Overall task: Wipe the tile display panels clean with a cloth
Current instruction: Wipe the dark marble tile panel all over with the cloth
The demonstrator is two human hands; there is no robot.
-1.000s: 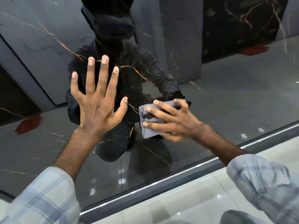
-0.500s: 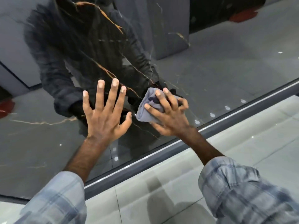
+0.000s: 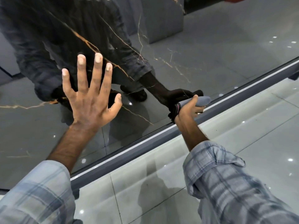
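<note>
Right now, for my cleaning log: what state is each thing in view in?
Left hand: open, fingers spread, flat against the panel.
Right hand: gripping the cloth.
Cloth: bunched, pressed at the panel's bottom edge.
Panel: glossy, mirroring the person.
Rail: runs along the panel's bottom edge.

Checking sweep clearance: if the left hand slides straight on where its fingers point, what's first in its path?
Way looks free. The left hand lies open on the glossy black gold-veined tile panel, fingers pointing up it; ahead only bare panel and reflections to the picture's top edge.
</note>
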